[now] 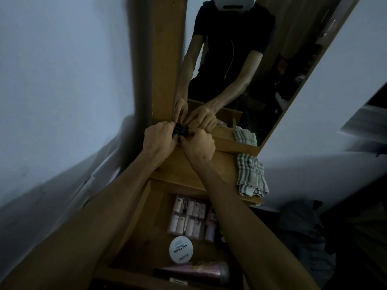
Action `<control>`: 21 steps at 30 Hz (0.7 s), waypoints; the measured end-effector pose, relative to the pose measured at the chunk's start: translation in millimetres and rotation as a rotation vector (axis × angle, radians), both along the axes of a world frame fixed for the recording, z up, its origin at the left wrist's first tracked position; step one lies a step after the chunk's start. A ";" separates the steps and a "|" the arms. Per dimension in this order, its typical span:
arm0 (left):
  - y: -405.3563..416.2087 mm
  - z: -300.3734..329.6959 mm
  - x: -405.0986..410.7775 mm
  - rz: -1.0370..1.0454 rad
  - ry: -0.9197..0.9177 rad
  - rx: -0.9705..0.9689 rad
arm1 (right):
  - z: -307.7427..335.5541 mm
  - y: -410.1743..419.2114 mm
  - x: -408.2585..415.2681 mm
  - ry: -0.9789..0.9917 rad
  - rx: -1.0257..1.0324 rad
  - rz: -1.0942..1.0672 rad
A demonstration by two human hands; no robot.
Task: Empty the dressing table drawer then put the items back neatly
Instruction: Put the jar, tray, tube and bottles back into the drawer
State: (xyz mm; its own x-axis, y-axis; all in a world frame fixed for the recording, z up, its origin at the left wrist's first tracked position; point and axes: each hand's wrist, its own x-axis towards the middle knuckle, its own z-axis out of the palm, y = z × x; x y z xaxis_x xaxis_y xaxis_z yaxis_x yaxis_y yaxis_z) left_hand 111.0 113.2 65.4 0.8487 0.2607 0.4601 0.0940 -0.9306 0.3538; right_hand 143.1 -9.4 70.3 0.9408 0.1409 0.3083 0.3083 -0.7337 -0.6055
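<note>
Both my hands meet at the back of the wooden dressing table top (184,166), right at the foot of the mirror. My left hand (160,136) and my right hand (198,146) both pinch a small black object (181,129), which is partly hidden by my fingers. Below my arms the drawer (134,222) stands open. Inside it lie a pack of small pale pink bottles (188,216), a round white tin marked nail polish (181,250) and a pink tube with a silver cap (199,272).
A checked cloth (251,174) lies bunched on the right end of the table top. The tall mirror (240,59) behind reflects a person and both hands. A pale wall is at the left, dark clutter at the lower right.
</note>
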 end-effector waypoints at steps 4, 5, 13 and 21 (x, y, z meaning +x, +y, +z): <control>2.1 -0.6 0.9 -0.009 -0.021 0.035 | -3.6 0.8 1.1 -0.022 0.006 0.006; 2.5 -0.8 1.4 -0.012 -0.023 0.041 | -4.2 0.9 0.9 -0.026 0.008 0.012; 3.5 -0.9 2.9 -0.040 -0.020 0.040 | -7.6 -2.1 1.8 -0.056 0.059 0.022; -5.5 0.2 0.8 -0.039 -0.030 -0.024 | -9.9 -15.8 -2.0 -0.062 0.079 0.012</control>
State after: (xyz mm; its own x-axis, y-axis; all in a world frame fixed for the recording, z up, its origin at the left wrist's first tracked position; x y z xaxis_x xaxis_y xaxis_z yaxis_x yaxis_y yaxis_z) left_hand 111.8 107.7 65.6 0.8446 0.2391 0.4791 0.0471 -0.9245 0.3784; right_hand 141.1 -25.2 60.5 0.9179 0.1255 0.3764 0.3557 -0.6804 -0.6407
